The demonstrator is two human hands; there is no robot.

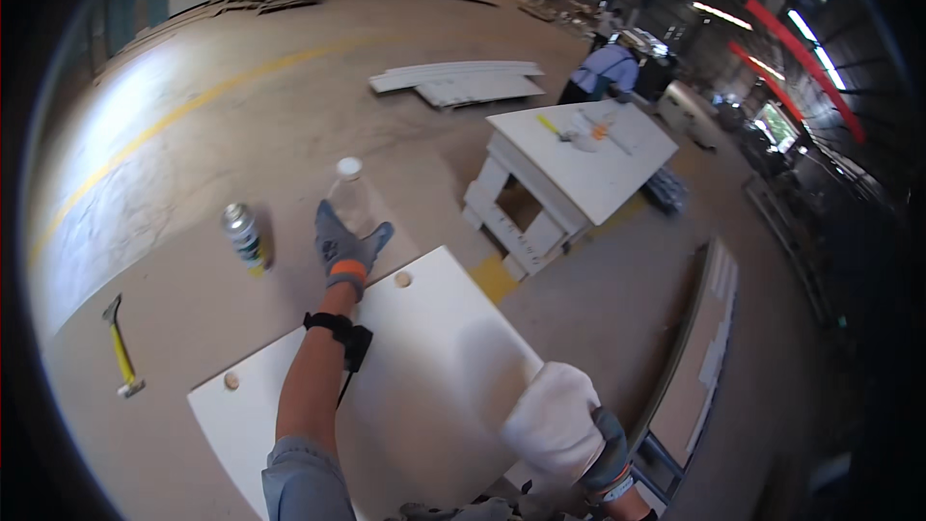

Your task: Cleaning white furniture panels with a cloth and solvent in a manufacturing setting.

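Note:
My left hand (349,243), in a grey glove with an orange cuff, reaches forward with thumb and fingers spread. Between them, at the near side, is a clear bottle (351,199) with a white cap; whether the glove touches it I cannot tell. My right hand (608,455), gloved too, grips a bunched white cloth (555,422) over the right edge of a white panel (424,367). Two round holes show near the panel's far edge. To the left of the bottle stands a spray can (243,236).
A yellow-handled scraper (122,347) lies on the worktop at left. Ahead to the right, a white-topped bench (588,159) bears small tools, with a person (603,72) bent behind it. White boards (463,84) lie stacked on the floor. A long rack of panels (690,357) stands at right.

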